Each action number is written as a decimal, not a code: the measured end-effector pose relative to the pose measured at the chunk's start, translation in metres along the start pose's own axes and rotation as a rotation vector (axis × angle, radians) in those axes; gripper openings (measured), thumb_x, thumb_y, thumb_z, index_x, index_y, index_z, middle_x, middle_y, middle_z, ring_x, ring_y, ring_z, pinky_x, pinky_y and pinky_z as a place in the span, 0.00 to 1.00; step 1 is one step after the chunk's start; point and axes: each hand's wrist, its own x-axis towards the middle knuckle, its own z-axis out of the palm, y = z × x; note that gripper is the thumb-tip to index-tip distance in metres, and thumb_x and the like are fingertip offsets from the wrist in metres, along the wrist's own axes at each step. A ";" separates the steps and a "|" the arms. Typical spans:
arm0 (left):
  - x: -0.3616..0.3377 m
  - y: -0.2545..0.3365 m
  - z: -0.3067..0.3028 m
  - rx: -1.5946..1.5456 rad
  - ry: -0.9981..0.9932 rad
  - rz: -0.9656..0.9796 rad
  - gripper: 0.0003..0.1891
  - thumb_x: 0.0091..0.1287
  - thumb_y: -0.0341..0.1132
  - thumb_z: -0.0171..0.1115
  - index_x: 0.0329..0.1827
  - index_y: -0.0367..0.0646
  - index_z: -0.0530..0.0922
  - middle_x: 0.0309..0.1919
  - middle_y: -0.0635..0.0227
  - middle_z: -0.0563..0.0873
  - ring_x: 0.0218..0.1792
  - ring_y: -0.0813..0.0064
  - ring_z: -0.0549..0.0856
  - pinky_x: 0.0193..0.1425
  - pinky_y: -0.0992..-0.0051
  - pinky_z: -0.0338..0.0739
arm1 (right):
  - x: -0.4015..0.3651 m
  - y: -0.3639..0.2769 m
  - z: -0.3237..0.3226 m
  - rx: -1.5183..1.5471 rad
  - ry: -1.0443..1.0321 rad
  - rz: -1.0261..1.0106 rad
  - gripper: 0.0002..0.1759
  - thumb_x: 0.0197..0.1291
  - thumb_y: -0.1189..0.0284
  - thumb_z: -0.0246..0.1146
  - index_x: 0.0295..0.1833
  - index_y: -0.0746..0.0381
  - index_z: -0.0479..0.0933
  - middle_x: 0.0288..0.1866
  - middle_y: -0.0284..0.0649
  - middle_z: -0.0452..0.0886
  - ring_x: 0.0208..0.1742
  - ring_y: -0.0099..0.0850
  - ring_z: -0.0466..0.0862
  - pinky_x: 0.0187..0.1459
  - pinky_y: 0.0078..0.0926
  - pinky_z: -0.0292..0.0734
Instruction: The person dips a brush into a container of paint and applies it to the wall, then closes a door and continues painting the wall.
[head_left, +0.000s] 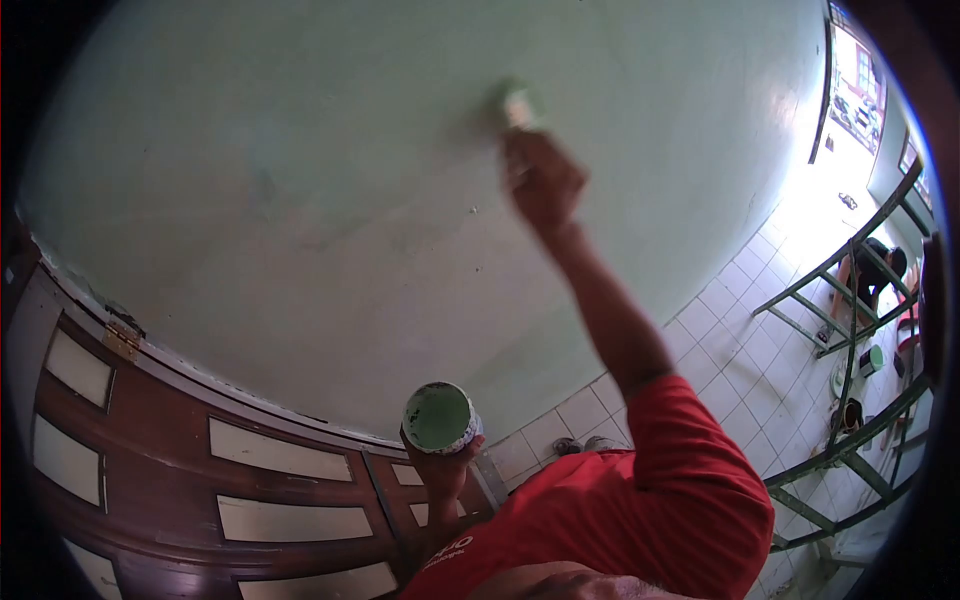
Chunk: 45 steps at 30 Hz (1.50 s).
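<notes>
My right hand [543,180] is raised at the upper middle, its fingers closed round the handle of a paintbrush [519,106]. The brush head, smeared by motion, is at the green wall [640,130]. Low in the middle, my left hand [447,468] holds a round tub [440,417] from below and the side. Green paint shows inside the tub, and its rim is spattered. Around the middle of the wall lies a paler, patchy area above the tub.
A brown wooden door [160,440] with pale panels fills the lower left. Green ladders [850,290] stand at the right on the white tiled floor [740,370]. Beyond them a person [872,275] bends low. A green bucket [871,360] and other containers are near the ladders.
</notes>
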 end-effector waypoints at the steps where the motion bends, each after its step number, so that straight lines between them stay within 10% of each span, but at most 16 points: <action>1: 0.002 0.000 0.002 0.006 0.007 0.001 0.56 0.40 0.38 0.92 0.71 0.38 0.63 0.62 0.58 0.78 0.62 0.61 0.80 0.69 0.59 0.75 | -0.020 -0.036 0.005 0.002 -0.095 0.020 0.07 0.58 0.72 0.72 0.43 0.53 0.87 0.40 0.36 0.89 0.38 0.36 0.89 0.37 0.33 0.84; 7: 0.023 -0.003 0.017 0.012 -0.108 0.021 0.56 0.41 0.37 0.91 0.72 0.38 0.63 0.62 0.58 0.78 0.62 0.60 0.80 0.69 0.59 0.75 | -0.037 -0.108 -0.020 0.639 -0.326 0.092 0.13 0.56 0.74 0.74 0.48 0.53 0.88 0.45 0.38 0.89 0.41 0.38 0.90 0.42 0.35 0.85; 14: 0.028 0.006 0.025 -0.037 -0.141 0.093 0.51 0.43 0.36 0.90 0.71 0.39 0.68 0.60 0.62 0.81 0.61 0.63 0.82 0.70 0.60 0.77 | 0.034 0.070 -0.048 0.627 -0.263 0.832 0.04 0.64 0.77 0.72 0.44 0.64 0.88 0.42 0.34 0.91 0.43 0.21 0.86 0.48 0.22 0.82; 19: 0.021 -0.010 0.007 0.073 -0.106 0.052 0.55 0.40 0.37 0.92 0.71 0.39 0.64 0.62 0.58 0.78 0.62 0.61 0.80 0.68 0.59 0.77 | 0.038 0.147 -0.062 -0.057 0.143 0.490 0.07 0.61 0.66 0.73 0.44 0.51 0.90 0.31 0.40 0.90 0.36 0.38 0.91 0.42 0.31 0.84; 25: 0.030 -0.008 0.015 -0.009 -0.073 -0.017 0.55 0.41 0.35 0.91 0.73 0.38 0.63 0.64 0.57 0.77 0.63 0.61 0.79 0.70 0.59 0.75 | -0.079 -0.017 -0.015 0.085 -0.030 -0.040 0.13 0.53 0.75 0.71 0.46 0.52 0.87 0.42 0.39 0.89 0.41 0.35 0.90 0.37 0.35 0.85; 29: 0.040 -0.008 0.021 0.067 -0.145 0.016 0.56 0.42 0.33 0.90 0.74 0.38 0.62 0.65 0.57 0.77 0.64 0.61 0.79 0.72 0.59 0.74 | -0.087 -0.099 -0.033 0.494 -0.258 0.083 0.17 0.53 0.77 0.73 0.50 0.53 0.87 0.49 0.40 0.88 0.43 0.38 0.90 0.41 0.36 0.88; 33: 0.044 -0.017 0.027 -0.020 -0.186 -0.015 0.55 0.41 0.35 0.90 0.73 0.38 0.63 0.64 0.57 0.77 0.64 0.61 0.79 0.71 0.59 0.75 | -0.068 -0.051 -0.035 0.818 -0.382 0.449 0.07 0.61 0.75 0.72 0.45 0.58 0.87 0.44 0.41 0.89 0.42 0.34 0.90 0.41 0.31 0.85; 35: 0.044 -0.013 0.031 0.005 -0.179 0.010 0.55 0.41 0.35 0.91 0.72 0.38 0.63 0.64 0.58 0.77 0.64 0.61 0.79 0.71 0.59 0.75 | -0.039 0.027 -0.032 0.522 -0.323 0.344 0.03 0.65 0.77 0.69 0.42 0.61 0.87 0.42 0.39 0.91 0.40 0.21 0.86 0.46 0.26 0.82; 36: 0.038 -0.011 0.028 0.037 -0.173 0.023 0.54 0.41 0.35 0.91 0.72 0.38 0.64 0.64 0.58 0.77 0.64 0.62 0.79 0.70 0.59 0.76 | -0.023 0.044 -0.040 0.765 -0.191 0.729 0.04 0.67 0.79 0.67 0.42 0.61 0.87 0.42 0.35 0.91 0.43 0.20 0.86 0.49 0.25 0.82; 39: 0.032 -0.020 0.019 0.008 -0.170 0.005 0.54 0.41 0.36 0.91 0.71 0.38 0.64 0.64 0.58 0.77 0.63 0.61 0.80 0.69 0.59 0.76 | -0.006 0.112 -0.055 0.396 -0.047 0.569 0.04 0.63 0.77 0.72 0.43 0.63 0.87 0.43 0.34 0.91 0.44 0.22 0.87 0.50 0.24 0.82; 45: 0.021 -0.006 0.014 -0.091 -0.109 -0.064 0.53 0.41 0.32 0.90 0.71 0.38 0.65 0.61 0.59 0.79 0.61 0.62 0.81 0.68 0.60 0.77 | 0.021 0.115 -0.104 0.639 0.282 0.992 0.13 0.61 0.78 0.76 0.47 0.72 0.82 0.44 0.49 0.88 0.42 0.34 0.91 0.45 0.27 0.91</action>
